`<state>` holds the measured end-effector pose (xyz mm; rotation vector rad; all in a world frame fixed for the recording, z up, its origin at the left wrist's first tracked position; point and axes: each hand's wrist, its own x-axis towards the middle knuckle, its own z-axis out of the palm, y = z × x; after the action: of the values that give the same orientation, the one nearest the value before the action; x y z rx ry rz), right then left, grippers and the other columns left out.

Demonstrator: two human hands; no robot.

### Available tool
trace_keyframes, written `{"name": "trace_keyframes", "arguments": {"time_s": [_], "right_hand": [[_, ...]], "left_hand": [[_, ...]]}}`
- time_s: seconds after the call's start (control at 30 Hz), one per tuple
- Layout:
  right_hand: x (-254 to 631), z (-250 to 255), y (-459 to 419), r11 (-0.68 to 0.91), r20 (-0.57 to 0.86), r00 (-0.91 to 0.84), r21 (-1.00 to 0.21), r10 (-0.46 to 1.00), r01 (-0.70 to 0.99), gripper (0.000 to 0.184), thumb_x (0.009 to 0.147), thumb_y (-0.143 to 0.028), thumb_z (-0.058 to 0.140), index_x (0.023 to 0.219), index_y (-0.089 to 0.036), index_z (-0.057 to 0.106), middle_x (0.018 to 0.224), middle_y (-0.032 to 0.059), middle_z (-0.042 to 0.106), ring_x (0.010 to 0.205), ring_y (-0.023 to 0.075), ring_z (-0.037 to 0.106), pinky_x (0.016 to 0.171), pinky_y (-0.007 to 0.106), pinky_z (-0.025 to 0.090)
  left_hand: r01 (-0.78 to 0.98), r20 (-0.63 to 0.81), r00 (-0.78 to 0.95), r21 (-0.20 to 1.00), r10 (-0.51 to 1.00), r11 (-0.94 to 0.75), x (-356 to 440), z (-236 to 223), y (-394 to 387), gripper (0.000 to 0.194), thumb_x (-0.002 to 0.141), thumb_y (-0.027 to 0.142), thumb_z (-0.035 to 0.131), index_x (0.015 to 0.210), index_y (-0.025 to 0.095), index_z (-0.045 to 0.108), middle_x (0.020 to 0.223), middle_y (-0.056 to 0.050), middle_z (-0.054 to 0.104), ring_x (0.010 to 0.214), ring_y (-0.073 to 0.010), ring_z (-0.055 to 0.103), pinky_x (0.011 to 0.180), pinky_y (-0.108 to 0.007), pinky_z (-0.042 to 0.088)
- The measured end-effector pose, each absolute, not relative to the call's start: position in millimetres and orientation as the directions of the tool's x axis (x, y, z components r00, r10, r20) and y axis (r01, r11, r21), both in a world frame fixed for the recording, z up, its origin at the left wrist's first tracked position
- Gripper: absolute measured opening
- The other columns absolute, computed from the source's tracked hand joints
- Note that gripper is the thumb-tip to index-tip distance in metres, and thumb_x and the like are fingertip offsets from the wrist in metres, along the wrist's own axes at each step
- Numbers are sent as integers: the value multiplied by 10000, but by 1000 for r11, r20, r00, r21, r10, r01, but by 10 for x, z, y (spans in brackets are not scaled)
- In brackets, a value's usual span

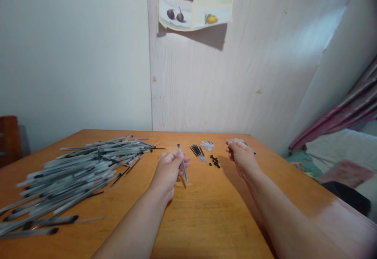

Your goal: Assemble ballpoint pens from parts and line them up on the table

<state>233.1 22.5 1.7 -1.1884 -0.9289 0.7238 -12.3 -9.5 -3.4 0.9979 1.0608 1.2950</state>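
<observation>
My left hand (pixel 168 172) is closed around a slim pen (pixel 184 169) with a clear barrel, tilted with its dark end up and its thin end down toward the table. To the right, the fingers of my right hand (pixel 242 156) are pinched together over a small pale heap (pixel 235 140), which the hand partly covers. Whatever sits between those fingertips is hidden. Between the hands lie a row of dark refills (pixel 198 153), a cluster of small clear pieces (pixel 207 145) and several little black plugs (pixel 215 161).
A big pile of clear and black pen parts (pixel 79 172) spreads over the left of the wooden table (pixel 200 219). Behind the table rises a wall with a fruit poster (pixel 194 2). At the right are a pink curtain (pixel 338 113) and a dark rounded object (pixel 347 198).
</observation>
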Motion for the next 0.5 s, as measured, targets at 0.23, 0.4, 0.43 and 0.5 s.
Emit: {"name": "trace_keyframes", "arguments": {"time_s": [0.23,0.4,0.43,0.5], "right_hand": [[2356,-84,334,149,261,451,-951,853,270,264,687,-434,627,708,-176,576,615,5,585,503,111,477,478,236,334],[2377,-107,503,84,306,388,-865,870,494,208,734,-367,518,684,-173,577,639,13,582,530,116,485,514,238,369],[2382,-111,542,76,309,375,-848,874,524,198,733,-355,521,668,-176,575,627,10,577,537,118,486,516,236,364],[2391,-124,622,57,316,347,-807,883,588,177,728,-331,536,641,-182,573,592,-2,560,548,122,485,509,230,341]], "left_hand": [[-353,-77,-80,935,994,44,-150,-18,-70,226,824,350,644,948,164,611,941,-109,719,763,-144,687,482,-150,399],[-399,-113,-110,915,987,60,-161,47,-87,153,848,296,615,923,164,599,945,-99,718,757,-126,681,466,-139,396],[-408,-115,-112,911,987,60,-162,57,-91,143,848,290,613,915,164,597,933,-97,718,738,-122,677,462,-140,397],[-423,-121,-116,904,986,61,-163,70,-94,131,848,282,613,897,162,595,906,-92,715,703,-117,668,455,-143,398]]}}
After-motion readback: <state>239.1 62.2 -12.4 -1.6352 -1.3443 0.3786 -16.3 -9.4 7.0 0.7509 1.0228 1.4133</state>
